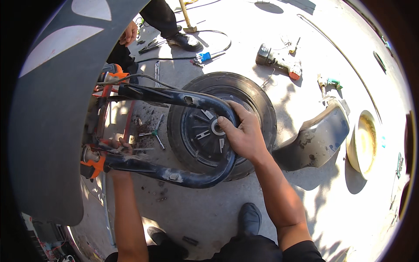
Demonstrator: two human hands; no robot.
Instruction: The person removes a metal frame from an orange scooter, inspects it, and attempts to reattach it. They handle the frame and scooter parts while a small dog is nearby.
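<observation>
Dark panel [48, 135] is nearest; bent, scuffed black bar [196, 180] is gripped by right hand [244, 134]; left hand's [124, 146] hold can't be told.

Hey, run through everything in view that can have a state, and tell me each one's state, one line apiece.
Black tube frame: scuffed, extending over the wheel
Wheel: tyre fitted, lying flat
Right hand: grip closed on the frame's bend
Left hand: partly hidden behind the frame, grip unclear
Cordless power tool: lying on its side
Three-armed wrench: on the ground
Curved guard: dirt-marked, on the ground
Basin: stained brown inside
</observation>
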